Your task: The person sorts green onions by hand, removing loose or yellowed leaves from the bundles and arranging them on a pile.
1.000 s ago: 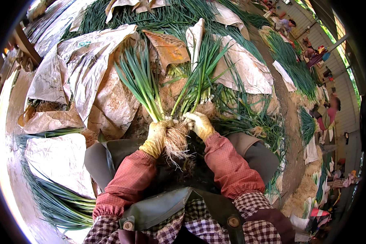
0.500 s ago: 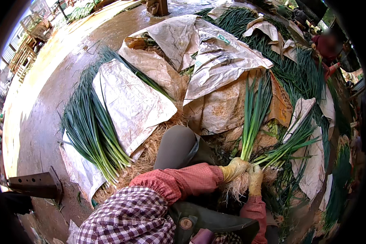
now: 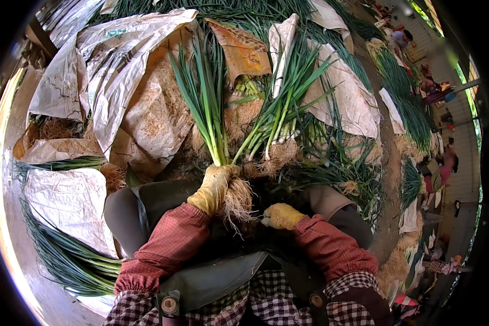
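Observation:
In a yellow glove, my left hand (image 3: 214, 187) is closed round the lower stems of a bunch of green onions (image 3: 207, 108). Its leaves fan upward, and pale stringy roots hang beside the glove. My right hand (image 3: 283, 216), gloved too, is curled in front of my lap, apart from the bunch. A small whitish bit shows at its fingertips, too small to name. Just beyond, more green onions (image 3: 285, 100) lie with roots toward me, their leaves spread to the upper right.
Dirty white sacks (image 3: 114, 65) cover heaps at the left and back. A bundle of green onions (image 3: 70, 255) lies beside my left knee. Loose leaves (image 3: 358, 195) litter the ground by my right knee. Other people (image 3: 443, 171) are along the far right.
My view has swung to the right. My right hand has come away from the bunch's base toward my lap, while my left hand keeps hold of the green onions.

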Motion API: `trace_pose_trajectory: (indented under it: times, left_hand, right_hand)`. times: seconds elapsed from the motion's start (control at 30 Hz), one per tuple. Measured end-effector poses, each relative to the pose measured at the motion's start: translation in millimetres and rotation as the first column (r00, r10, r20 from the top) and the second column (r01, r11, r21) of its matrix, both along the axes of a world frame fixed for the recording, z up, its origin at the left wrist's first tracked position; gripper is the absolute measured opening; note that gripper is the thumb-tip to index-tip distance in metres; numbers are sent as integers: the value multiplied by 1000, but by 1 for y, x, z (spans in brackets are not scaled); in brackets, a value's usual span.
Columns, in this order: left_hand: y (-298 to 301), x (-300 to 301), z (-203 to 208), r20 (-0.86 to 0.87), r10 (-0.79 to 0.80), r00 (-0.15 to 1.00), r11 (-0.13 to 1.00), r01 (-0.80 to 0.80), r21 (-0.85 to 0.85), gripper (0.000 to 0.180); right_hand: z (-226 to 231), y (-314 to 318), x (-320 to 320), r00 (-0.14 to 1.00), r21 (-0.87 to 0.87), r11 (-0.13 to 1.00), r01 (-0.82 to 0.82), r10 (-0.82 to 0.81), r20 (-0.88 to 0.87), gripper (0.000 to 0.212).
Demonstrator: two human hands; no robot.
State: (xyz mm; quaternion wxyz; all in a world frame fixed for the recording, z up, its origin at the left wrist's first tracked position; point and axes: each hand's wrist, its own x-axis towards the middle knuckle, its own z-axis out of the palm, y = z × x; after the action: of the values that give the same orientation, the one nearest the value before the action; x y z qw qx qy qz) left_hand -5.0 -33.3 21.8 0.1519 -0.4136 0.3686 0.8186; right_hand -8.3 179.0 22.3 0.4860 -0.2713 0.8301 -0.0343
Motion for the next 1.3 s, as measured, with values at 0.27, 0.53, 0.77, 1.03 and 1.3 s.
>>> trace_pose_trajectory:
  times: [0.27, 0.53, 0.77, 1.03, 1.3]
  left_hand:
    - [5, 3, 4, -45, -125, 991, 992, 124, -33, 10]
    - [1, 5, 7, -68, -91, 994, 987, 99, 129, 17]
    - [7, 12, -9, -179, -131, 975, 964, 168, 206, 13]
    - [-6, 4, -34, -93, 86, 992, 974, -65, 215, 9]
    - [-4, 6, -47, -95, 63, 994, 985, -46, 166, 3]
  right_hand:
    - [-40, -53, -92, 446, -252, 913, 321, -380, -810, 28]
    - [1, -72, -27, 780, -751, 661, -6, -467, -417, 19]
    - [-6, -59, -129, 523, -251, 871, 422, -460, -718, 40]
    - [-25, -104, -70, 715, -493, 696, 523, -673, -191, 31]
    - [-8, -72, -13, 747, -544, 834, -95, -302, -593, 20]
